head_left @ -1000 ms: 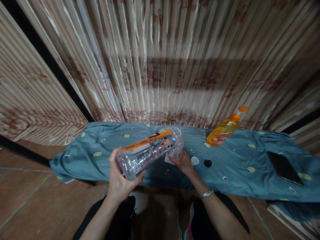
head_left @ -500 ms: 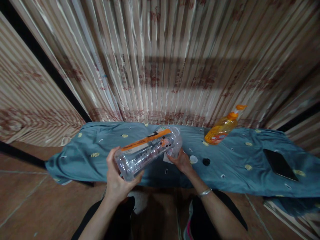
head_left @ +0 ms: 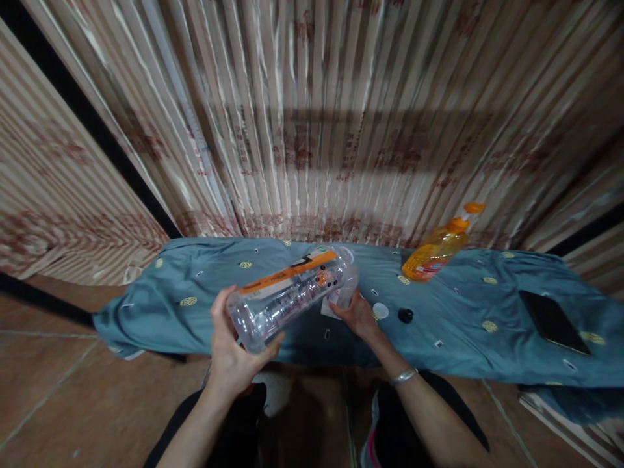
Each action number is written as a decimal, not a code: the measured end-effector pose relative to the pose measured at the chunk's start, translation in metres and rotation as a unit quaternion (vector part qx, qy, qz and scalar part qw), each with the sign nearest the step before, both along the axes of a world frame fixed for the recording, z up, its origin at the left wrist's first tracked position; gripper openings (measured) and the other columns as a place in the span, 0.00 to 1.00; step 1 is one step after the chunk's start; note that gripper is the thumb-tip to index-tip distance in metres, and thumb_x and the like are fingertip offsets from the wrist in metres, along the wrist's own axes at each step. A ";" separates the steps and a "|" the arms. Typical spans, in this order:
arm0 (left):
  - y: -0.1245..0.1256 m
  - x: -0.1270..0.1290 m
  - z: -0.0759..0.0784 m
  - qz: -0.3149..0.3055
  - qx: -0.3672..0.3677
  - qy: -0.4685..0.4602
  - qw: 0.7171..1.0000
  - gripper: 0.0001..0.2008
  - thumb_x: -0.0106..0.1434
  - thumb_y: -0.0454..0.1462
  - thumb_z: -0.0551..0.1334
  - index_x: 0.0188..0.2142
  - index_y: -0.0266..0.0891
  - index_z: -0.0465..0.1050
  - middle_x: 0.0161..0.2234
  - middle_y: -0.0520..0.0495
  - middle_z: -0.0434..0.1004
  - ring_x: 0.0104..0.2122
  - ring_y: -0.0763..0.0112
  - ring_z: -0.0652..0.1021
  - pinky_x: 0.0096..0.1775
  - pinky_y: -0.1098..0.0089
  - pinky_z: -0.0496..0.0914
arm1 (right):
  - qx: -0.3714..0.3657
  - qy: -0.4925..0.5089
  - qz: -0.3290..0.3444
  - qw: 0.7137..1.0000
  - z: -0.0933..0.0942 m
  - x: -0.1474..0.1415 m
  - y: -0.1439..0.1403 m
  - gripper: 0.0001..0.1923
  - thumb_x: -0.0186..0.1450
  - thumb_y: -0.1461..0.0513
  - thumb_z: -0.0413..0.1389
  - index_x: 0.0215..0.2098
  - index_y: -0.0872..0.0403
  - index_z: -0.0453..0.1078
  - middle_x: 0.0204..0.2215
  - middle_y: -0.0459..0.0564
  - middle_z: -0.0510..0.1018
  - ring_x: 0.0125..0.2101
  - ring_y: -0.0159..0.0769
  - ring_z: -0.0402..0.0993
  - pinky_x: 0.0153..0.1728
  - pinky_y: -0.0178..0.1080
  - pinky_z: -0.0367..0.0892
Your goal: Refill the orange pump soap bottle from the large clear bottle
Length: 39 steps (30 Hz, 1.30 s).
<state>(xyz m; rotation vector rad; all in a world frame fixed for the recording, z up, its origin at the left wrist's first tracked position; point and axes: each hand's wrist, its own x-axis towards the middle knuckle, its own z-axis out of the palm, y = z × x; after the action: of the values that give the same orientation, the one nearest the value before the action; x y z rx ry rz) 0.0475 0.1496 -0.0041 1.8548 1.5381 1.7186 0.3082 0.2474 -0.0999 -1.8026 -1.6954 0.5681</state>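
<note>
A large clear plastic bottle with an orange and white label is held above the cloth, lying at a slant with one end towards my lower left. My left hand wraps round its near end, thumb below. My right hand is closed at the other end, on a clear cup-like plastic piece; whether this is part of the bottle I cannot tell. Beneath that hand a small white card partly shows. To its right lie a white round lid and a small black cap.
A pump bottle of orange liquid stands at the back right. A dark flat tablet-like object lies at the right on the blue-green patterned cloth. Behind hangs a striped curtain; black poles slant at both sides.
The whole scene has shifted slightly to the right in view. Both hands keep their hold, and the bottle keeps nearly the same slant.
</note>
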 end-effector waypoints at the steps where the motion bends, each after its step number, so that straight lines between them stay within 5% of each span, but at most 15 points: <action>1: 0.000 -0.001 0.000 0.000 0.000 0.000 1.000 0.46 0.52 0.45 0.77 0.64 0.45 0.57 0.48 0.46 0.74 0.40 0.61 0.83 0.40 0.61 0.80 | -0.009 -0.002 -0.008 1.000 0.001 -0.001 0.000 0.34 0.63 0.55 0.64 0.64 0.58 0.67 0.49 0.64 0.87 0.51 0.62 0.86 0.53 0.59 0.80; 15: -0.002 -0.008 -0.004 -0.034 -0.017 0.034 0.999 0.48 0.55 0.43 0.76 0.68 0.56 0.51 0.49 0.47 0.77 0.42 0.55 0.85 0.41 0.53 0.83 | -0.035 -0.012 -0.022 0.999 0.002 -0.002 -0.001 0.35 0.63 0.54 0.67 0.63 0.61 0.67 0.49 0.66 0.87 0.51 0.63 0.86 0.52 0.55 0.80; 23: -0.004 -0.010 -0.005 -0.028 -0.033 0.020 0.999 0.49 0.53 0.43 0.78 0.67 0.47 0.53 0.49 0.45 0.76 0.43 0.58 0.84 0.44 0.58 0.81 | -0.044 -0.009 -0.014 0.999 0.003 -0.001 -0.001 0.36 0.64 0.54 0.65 0.65 0.63 0.64 0.51 0.67 0.86 0.54 0.63 0.84 0.55 0.56 0.78; 39: -0.001 -0.011 -0.006 -0.040 -0.002 0.058 0.998 0.49 0.58 0.44 0.76 0.70 0.47 0.49 0.50 0.45 0.76 0.41 0.61 0.84 0.41 0.63 0.80 | -0.015 -0.011 -0.023 1.000 -0.007 0.002 0.002 0.34 0.61 0.54 0.67 0.61 0.59 0.69 0.44 0.64 0.88 0.48 0.64 0.87 0.49 0.57 0.80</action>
<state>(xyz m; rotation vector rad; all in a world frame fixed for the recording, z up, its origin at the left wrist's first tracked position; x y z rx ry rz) 0.0370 0.1482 -0.0104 2.0183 1.4841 1.5987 0.3098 0.2499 -0.1072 -1.8714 -1.6634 0.5579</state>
